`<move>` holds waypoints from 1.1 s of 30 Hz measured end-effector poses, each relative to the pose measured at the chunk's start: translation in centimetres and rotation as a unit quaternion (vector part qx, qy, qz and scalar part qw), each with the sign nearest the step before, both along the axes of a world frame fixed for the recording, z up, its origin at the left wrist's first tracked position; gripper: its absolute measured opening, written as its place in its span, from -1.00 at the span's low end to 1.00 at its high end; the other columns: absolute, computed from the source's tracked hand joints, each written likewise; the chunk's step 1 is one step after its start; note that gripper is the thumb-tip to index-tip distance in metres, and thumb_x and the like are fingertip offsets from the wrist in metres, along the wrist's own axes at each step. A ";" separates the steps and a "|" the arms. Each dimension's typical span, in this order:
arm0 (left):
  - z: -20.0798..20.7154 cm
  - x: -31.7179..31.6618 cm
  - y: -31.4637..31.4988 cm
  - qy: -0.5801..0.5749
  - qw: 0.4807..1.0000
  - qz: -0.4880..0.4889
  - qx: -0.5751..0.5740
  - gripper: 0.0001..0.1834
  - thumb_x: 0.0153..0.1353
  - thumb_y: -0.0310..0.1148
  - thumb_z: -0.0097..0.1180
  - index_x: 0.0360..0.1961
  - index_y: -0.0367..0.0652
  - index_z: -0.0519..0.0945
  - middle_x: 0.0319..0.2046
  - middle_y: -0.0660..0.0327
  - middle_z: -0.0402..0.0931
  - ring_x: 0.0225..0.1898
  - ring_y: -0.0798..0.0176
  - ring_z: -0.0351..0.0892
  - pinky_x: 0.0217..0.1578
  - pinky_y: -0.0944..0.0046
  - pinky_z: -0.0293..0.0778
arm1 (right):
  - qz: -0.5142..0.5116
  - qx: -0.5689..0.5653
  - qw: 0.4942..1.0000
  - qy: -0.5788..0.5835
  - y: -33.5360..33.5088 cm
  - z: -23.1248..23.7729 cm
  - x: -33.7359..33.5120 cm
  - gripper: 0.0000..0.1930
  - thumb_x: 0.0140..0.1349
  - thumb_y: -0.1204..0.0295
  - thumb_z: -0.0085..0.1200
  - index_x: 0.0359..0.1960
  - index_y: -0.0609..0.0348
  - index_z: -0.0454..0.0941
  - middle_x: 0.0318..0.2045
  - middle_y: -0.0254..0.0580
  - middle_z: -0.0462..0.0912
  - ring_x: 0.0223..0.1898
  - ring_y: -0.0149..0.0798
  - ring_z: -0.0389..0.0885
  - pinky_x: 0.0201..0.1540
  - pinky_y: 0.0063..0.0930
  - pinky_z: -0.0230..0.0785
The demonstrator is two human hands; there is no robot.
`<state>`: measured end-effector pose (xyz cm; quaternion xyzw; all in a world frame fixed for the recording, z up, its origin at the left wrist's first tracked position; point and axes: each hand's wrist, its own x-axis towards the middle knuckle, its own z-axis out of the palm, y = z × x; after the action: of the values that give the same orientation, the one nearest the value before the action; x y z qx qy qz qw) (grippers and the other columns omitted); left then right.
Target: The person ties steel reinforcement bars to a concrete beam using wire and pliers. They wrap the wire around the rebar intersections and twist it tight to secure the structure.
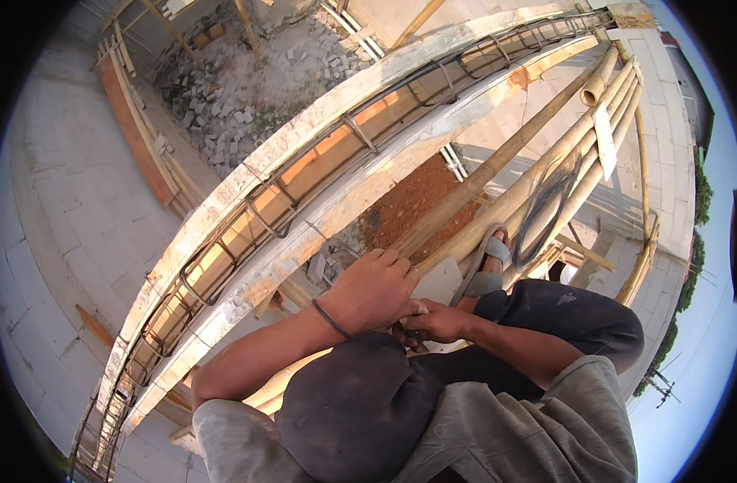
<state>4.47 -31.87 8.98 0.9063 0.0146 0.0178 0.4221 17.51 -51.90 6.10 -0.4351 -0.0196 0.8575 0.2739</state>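
Note:
My left hand [372, 288] is curled closed above my knees, a dark band round its wrist. Just right of it and touching it, my right hand [437, 324] has its fingers bent together. Whatever either hand grips is hidden by the fingers. Beyond the hands, a pale flat piece [441, 278] lies beside my sandalled foot [489, 262]. Past the foot, a loose coil of dark wire [548, 211] rests on bamboo poles [538, 173].
A long wooden beam form [368, 179] with a steel rebar cage [284, 189] inside curves across the view. Reddish soil [425, 205] lies far below between poles. Block walls [70, 209] and rubble [223, 121] are at the left and back. A drop surrounds the poles I sit on.

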 end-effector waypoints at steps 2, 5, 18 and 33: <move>0.6 -0.6 0.5 -0.087 0.996 0.020 -0.020 -0.67 0.15 -0.18 0.28 -0.22 -0.22 0.59 -0.27 0.10 0.57 -0.10 0.07 0.56 -0.09 0.15 0.51 | -0.040 -0.076 0.990 0.113 0.0 0.4 1.1 -0.69 0.40 0.30 -0.01 0.01 0.30 0.46 -0.40 -0.21 0.53 -0.44 -0.31 0.53 -0.34 -0.39 0.42; 0.8 -1.3 1.7 -0.189 0.971 0.137 -0.049 -0.69 0.19 -0.25 0.27 -0.19 -0.26 0.56 -0.26 0.09 0.55 -0.17 0.07 0.56 -0.10 0.19 0.50 | -0.009 -0.084 0.995 0.051 0.9 2.8 2.9 -0.70 0.41 0.28 -0.02 -0.01 0.27 0.46 -0.43 -0.27 0.51 -0.46 -0.38 0.50 -0.36 -0.41 0.40; 7.1 9.0 2.6 -0.216 0.807 0.299 -0.462 -0.37 0.46 -0.04 0.02 0.24 -0.40 0.25 0.14 -0.02 0.38 0.14 0.18 0.41 0.17 0.16 0.37 | 0.203 0.362 0.566 -0.713 13.7 19.1 13.9 -0.58 0.17 0.35 0.19 -0.01 0.31 0.39 -0.27 0.15 0.58 -0.24 0.22 0.60 -0.20 -0.02 0.43; 8.2 16.9 6.3 -0.111 0.839 0.215 -0.487 -0.50 0.23 -0.65 0.09 0.17 -0.23 0.27 0.01 0.10 0.45 -0.01 0.27 0.52 0.05 0.25 0.49 | -0.213 0.302 0.929 0.018 13.0 10.5 17.3 -0.63 0.31 0.35 0.24 0.02 0.05 0.32 -0.25 -0.15 0.54 -0.32 -0.24 0.64 -0.29 -0.25 0.51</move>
<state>21.37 -25.52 17.22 0.5498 0.1694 0.1991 0.7933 34.83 -38.95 16.61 -0.3103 -0.1799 0.7403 0.5686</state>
